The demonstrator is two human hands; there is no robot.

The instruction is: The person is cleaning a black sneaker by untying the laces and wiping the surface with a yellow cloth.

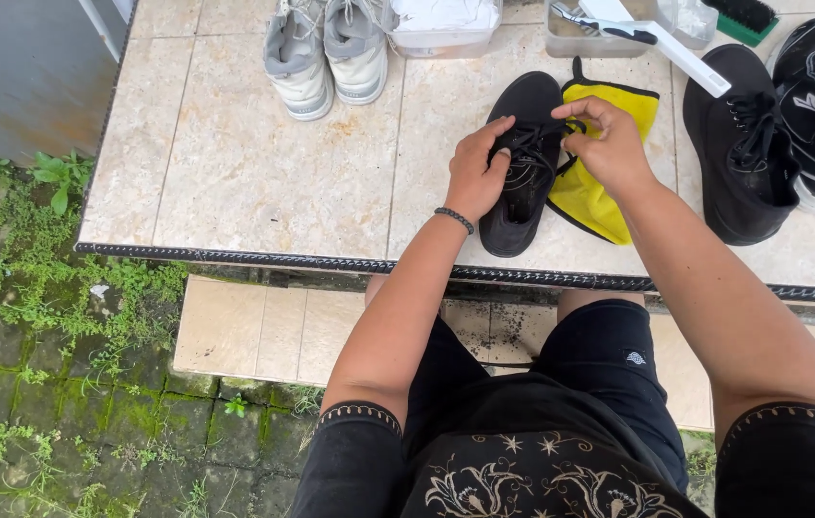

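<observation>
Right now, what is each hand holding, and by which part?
The left hand grips the low black canvas shoe at its laced upper; the right hand pinches that shoe's black lace near the eyelets.

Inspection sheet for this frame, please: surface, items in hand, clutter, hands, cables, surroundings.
Surface: tiled table, beige tiles with a dark patterned edge.
Items in hand: black shoe lying on the table with its toe away from the person; its black laces are pinched by both hands. A yellow cloth lies under its right side.
Clutter: pair of grey shoes, clear containers, white-handled brush, green brush, two more black shoes.
Hands: left hand rests on the shoe, fingers at the laces; right hand pinches a lace above the cloth.
Cables: nothing seen.
Surroundings: mossy paving with weeds on the left, tiled step under the table.
</observation>
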